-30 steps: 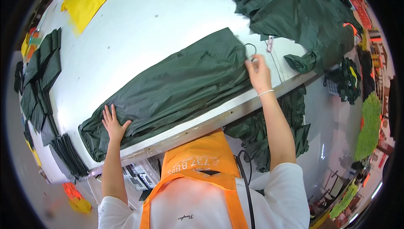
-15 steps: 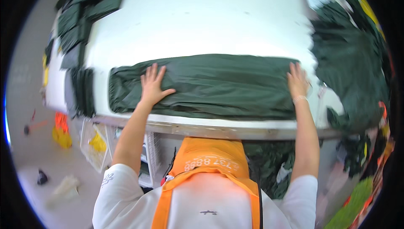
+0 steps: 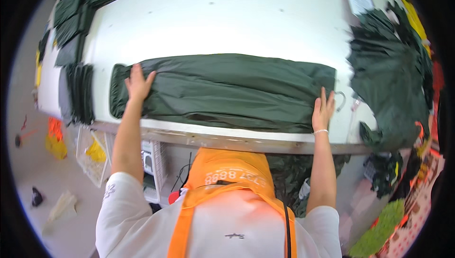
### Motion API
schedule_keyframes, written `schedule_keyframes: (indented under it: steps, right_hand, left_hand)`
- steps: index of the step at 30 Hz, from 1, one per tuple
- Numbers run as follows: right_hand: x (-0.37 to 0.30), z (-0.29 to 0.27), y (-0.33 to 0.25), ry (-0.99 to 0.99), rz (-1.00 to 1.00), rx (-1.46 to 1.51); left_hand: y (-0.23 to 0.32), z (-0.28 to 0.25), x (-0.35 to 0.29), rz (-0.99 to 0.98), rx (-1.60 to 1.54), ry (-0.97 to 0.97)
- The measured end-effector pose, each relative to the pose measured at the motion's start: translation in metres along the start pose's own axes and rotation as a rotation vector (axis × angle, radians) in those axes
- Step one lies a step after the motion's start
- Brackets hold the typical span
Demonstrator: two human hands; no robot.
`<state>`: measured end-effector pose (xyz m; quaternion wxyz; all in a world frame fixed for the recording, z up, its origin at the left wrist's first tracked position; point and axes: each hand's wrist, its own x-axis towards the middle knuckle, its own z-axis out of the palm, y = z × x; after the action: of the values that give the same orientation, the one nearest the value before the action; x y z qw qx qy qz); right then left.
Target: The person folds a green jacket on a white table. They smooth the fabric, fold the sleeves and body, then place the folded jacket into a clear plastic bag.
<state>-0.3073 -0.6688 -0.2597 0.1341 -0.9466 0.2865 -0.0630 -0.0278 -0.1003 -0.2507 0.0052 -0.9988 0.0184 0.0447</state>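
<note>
Dark green cloth [image 3: 232, 92] on the white table [image 3: 222, 28], near its front edge. Through the head camera I see its long axis running left to right, roughly parallel to that edge, the puckered end pointing left, the squarer end right, near a thin cord loop [image 3: 344, 98]. The left hand [image 3: 138, 85] lies splayed toward the puckered end; the right hand [image 3: 323, 112], fingers extended, rests near the other.

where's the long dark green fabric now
In the head view's centre, the long fabric lies along the near edge of the white table, under the left hand and right hand.
</note>
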Motion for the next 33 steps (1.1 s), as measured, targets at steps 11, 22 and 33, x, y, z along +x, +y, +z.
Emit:
schedule_keyframes:
  steps: [11,22,33]
  right_hand:
    - [0.018,-0.039,0.013,-0.221,0.428,0.223]
    - [0.041,-0.194,-0.135,-0.644,0.062,0.594]
    - [-0.054,-0.043,-0.298,-0.633,-0.002,0.298]
  left_hand:
    - [0.314,-0.073,-0.142,1.071,-0.220,-0.150]
    - [0.362,-0.017,-0.140,1.015,-0.537,-0.424]
    - [0.224,-0.043,-0.091,-0.249,-1.463,-1.013]
